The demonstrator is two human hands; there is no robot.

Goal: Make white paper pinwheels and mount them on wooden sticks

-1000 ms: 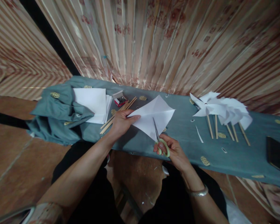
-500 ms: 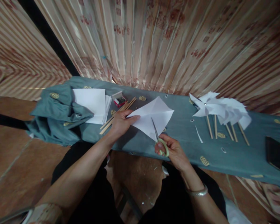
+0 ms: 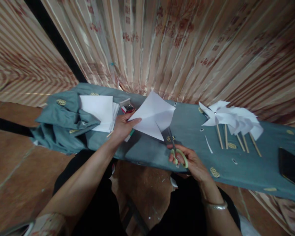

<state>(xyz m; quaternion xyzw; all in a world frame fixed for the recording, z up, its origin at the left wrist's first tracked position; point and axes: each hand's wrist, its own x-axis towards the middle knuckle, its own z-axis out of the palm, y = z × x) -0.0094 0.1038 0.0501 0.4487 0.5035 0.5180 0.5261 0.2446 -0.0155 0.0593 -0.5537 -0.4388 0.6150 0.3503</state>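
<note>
A white sheet of paper (image 3: 152,113) is pinched at its left corner by my left hand (image 3: 123,127), thumb on top. One slit runs inward from its lower right edge, and creases cross its middle. My right hand (image 3: 189,160) has its fingers through the light green handles of a pair of scissors (image 3: 179,154). The dark blades point up and away, just right of the paper's lower corner and apart from the slit. Below the left hand, wooden sticks (image 3: 109,134) are mostly hidden.
A stack of white paper (image 3: 98,109) lies left, partly under bunched cloth (image 3: 61,114). Behind my left hand sits a small open box of pins (image 3: 127,106). Several paper pinwheels (image 3: 217,113) on sticks, a paper strip (image 3: 208,144) and a phone (image 3: 290,167) lie right.
The scissors have come out of the paper and moved down and right, leaving a slit. My left hand has shifted the paper slightly left and up.
</note>
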